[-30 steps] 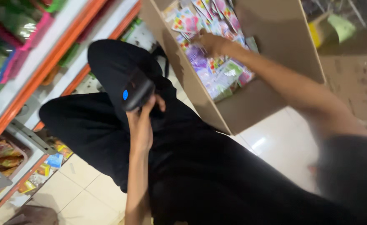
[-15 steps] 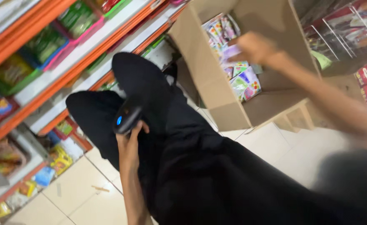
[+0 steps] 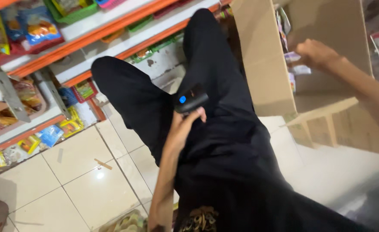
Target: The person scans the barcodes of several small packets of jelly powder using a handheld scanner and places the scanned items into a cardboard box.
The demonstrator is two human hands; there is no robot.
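My left hand [image 3: 184,127] grips a small black handheld scanner [image 3: 191,98] with a blue light, held over my lap in black trousers [image 3: 224,141]. My right hand [image 3: 315,54] reaches into an open cardboard box [image 3: 264,64] at the upper right and closes on small colourful packets [image 3: 293,58] inside it. Most of the packets are hidden behind the box wall.
Orange-and-white shop shelves [image 3: 99,32] run along the left and top, stocked with snack packets and green baskets [image 3: 71,10]. Low shelves hold more packets [image 3: 47,135]. White tiled floor [image 3: 82,180] lies below left. Another cardboard flap [image 3: 340,124] sits lower right.
The view has swung down and right, so the shelves slid left and the box moved to the upper right. My right hand stays in the box; my left hand still holds the scanner.
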